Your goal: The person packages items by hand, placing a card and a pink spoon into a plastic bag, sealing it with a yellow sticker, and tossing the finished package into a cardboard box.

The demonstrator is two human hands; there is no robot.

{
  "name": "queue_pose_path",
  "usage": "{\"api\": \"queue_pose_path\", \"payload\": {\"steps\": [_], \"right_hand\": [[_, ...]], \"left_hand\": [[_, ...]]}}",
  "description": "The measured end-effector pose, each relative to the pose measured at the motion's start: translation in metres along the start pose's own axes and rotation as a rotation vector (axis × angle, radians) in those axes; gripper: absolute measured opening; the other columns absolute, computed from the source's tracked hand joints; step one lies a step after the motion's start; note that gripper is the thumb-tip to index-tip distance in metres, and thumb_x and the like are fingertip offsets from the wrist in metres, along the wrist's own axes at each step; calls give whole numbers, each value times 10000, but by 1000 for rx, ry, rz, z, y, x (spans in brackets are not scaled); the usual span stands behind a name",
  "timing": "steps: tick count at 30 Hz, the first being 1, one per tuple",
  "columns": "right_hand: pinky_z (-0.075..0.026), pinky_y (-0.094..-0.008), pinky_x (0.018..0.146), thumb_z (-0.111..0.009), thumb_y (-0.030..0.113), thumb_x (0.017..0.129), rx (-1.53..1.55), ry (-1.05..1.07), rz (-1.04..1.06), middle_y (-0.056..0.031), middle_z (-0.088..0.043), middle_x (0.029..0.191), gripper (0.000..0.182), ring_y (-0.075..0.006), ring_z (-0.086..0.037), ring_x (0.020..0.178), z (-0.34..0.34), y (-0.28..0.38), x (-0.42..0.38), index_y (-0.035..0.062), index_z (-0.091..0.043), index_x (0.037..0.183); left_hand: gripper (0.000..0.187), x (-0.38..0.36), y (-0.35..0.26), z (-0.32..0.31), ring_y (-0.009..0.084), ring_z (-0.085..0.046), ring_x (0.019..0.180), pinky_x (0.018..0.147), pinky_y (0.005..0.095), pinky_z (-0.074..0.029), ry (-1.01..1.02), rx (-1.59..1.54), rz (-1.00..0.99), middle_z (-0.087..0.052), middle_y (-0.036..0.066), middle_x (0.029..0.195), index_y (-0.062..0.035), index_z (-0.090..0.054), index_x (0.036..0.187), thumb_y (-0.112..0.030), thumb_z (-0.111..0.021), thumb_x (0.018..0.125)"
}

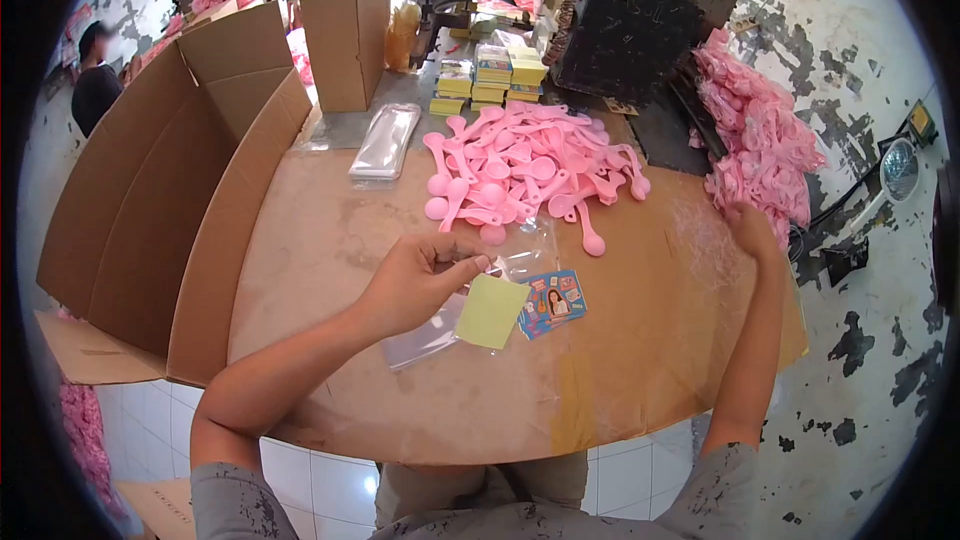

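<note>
My left hand (420,280) pinches a clear plastic bag (440,330) flat near the surface's (330,240) middle, a yellow card (492,311) and picture card (553,302) lying on it. My right hand (750,230) reaches the right edge's pink packets (760,140); its grip I cannot tell. Pink spoons (530,165) heap toward the far edge, an open carton (180,190) at the left edge. The walls are peeling.

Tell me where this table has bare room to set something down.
Bare patches: the near edge of the table below the yellow card, and the stretch between the open carton and the left hand. Crowded: the pink spoons at centre back, with card stacks behind them.
</note>
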State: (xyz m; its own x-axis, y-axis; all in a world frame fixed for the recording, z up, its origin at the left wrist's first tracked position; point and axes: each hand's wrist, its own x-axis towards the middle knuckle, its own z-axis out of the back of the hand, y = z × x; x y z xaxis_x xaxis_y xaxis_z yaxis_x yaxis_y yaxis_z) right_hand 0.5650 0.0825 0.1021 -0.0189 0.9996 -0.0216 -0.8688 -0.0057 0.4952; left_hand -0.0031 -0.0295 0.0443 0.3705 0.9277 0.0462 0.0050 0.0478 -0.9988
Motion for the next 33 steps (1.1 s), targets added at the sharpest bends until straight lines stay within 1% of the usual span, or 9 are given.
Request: {"api": "queue_pose_path", "payload": {"steps": [1,3,5,7,9,13,17,23,33], "right_hand": [[-424,-420,1150,-644,148,948,-669,-120,-21,-146,-647,1390,437,-309,-571,1331,-12,1,-10,30,-647,1369],[-418,-434,1147,-645,170,953,-772,-146,-7,-166,-629,1411,410,-323,-554,1347,-18,11,-16,33,-661,1339],[-405,-454,1149,-637,177,960,365,34,53,-187,-612,1422,370,-336,-535,1364,-10,53,-20,44,-678,1303],[-421,-449,1128,-650,184,957,-630,-384,-6,-189,-636,1371,342,-342,-561,1323,-34,55,-20,46,-690,1267],[-433,-444,1115,-668,192,960,-957,-487,116,-192,-651,1345,333,-347,-576,1306,-44,62,-22,44,-689,1258],[-511,-384,992,-733,208,952,-151,-79,653,-141,-711,1234,370,-311,-668,1146,-77,174,-47,23,-665,1265],[-518,-307,826,-748,191,950,385,286,714,-67,-710,1114,336,-132,-664,943,-148,255,-83,35,-683,1241],[-539,-272,851,-719,116,974,935,406,467,-51,-725,1119,267,-101,-669,953,-209,259,-73,13,-690,1218],[-557,-287,898,-695,58,986,1062,387,325,-51,-734,1067,195,-105,-690,987,-215,244,-68,-16,-705,1166]], "left_hand": [[245,0,-3,1,101,-708,927,816,282,-576,-1,15,0,-772,60,1038,7,-749,1104,-207,-643,1050],[247,-1,-7,0,104,-710,933,817,287,-581,-3,37,9,-770,62,1038,6,-749,1111,-209,-644,1051],[249,1,-2,1,106,-712,936,821,293,-586,-24,38,-18,-769,62,1041,3,-746,1117,-215,-643,1052],[251,0,1,0,110,-713,940,829,300,-590,-28,37,-24,-767,64,1042,0,-741,1126,-218,-642,1053],[251,1,1,-1,115,-714,943,839,305,-595,-25,32,-26,-765,67,1042,-2,-734,1139,-219,-641,1054],[263,-1,-4,-5,104,-708,934,819,279,-587,-49,-14,-22,-758,71,1043,18,-717,1189,-193,-627,1060],[236,-2,-3,-7,119,-710,948,839,295,-595,-101,-68,-75,-757,78,1059,31,-707,1168,-163,-627,1059],[231,-2,5,-6,116,-707,952,825,279,-590,-147,-26,-126,-756,92,1072,39,-687,1201,-127,-644,1046],[236,0,15,-6,113,-715,940,774,271,-605,-166,44,-94,-768,87,1092,-2,-712,1230,-123,-664,1032]]}}
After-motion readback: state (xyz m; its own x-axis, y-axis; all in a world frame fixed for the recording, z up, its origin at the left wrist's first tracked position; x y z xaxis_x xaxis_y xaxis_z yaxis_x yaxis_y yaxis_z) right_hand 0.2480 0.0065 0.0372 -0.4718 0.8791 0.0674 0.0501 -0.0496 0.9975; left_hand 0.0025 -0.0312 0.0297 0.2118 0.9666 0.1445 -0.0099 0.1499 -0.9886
